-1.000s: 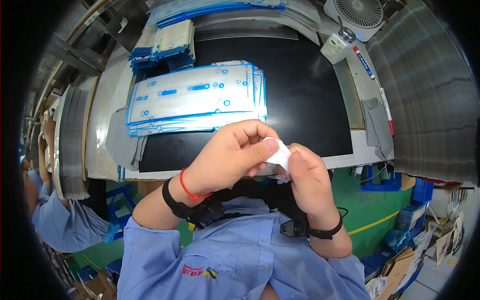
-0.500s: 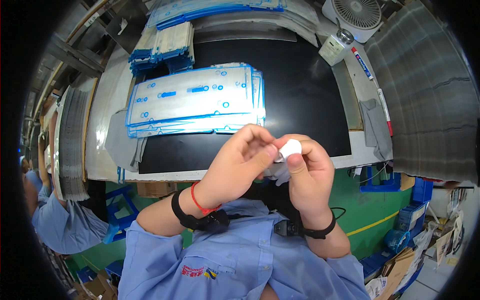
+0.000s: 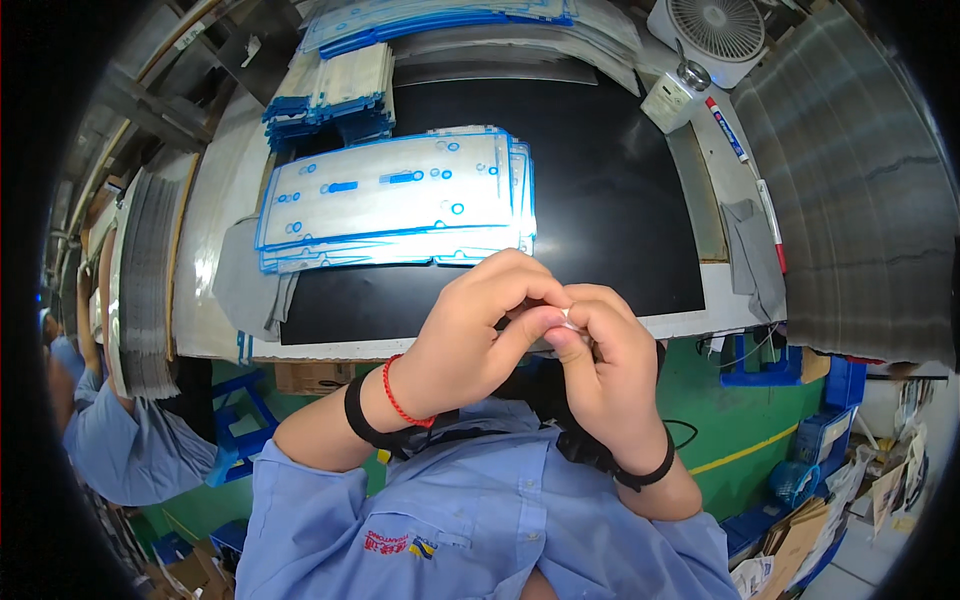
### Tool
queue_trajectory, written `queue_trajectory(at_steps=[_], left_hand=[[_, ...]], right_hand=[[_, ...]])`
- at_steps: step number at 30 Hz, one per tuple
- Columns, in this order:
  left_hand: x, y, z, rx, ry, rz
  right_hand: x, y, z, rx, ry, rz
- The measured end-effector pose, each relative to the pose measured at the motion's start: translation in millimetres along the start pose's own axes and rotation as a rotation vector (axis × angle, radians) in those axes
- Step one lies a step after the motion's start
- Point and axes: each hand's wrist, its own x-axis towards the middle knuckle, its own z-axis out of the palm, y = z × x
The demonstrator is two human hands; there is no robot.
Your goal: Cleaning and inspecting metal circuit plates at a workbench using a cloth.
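Stretching across the workshop scene, a pale worktable [image 3: 215,180] carries a broad black mat [image 3: 620,200]. Along its right side rises a wall of stacked grey sheets [image 3: 850,190], while a co-worker's light blue sleeve [image 3: 140,440] shows at far left, beside another grey stack [image 3: 145,290]. A pile of white, blue-edged panels [image 3: 400,190], marked with blue rings and bars, lies on the mat's left half; a bundle of similar smaller pieces [image 3: 335,85] stands behind it. A white fan [image 3: 712,30] sits at the far right corner, near a grey cloth [image 3: 752,262] on the right edge and a second cloth [image 3: 245,275] on the left.

At the near edge, a person in a light blue shirt [image 3: 450,500] brings both bare hands together above the lap. The left hand [image 3: 480,325] and right hand [image 3: 615,350] meet fingertip to fingertip, each with thumb and forefinger closed in a pinch. A white pump bottle [image 3: 672,102] stands near two markers [image 3: 727,130] at right. A red cord [image 3: 397,400] circles the left wrist. Smallest of all, a white scrap [image 3: 567,318] sits gripped between the two hands, mostly hidden by fingers, its material unclear.
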Motion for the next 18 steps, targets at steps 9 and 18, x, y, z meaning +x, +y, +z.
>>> queue_trajectory(at_steps=[9,18], left_hand=[[-0.4,-2.0,-7.2,-0.090,-0.070,-0.036],[2.4,7.8,6.9,-0.124,0.111,-0.083]], right_hand=[[4.7,-2.0,-12.6,-0.062,-0.096,-0.151],[-10.0,16.3,6.7,0.558,0.039,0.095]])
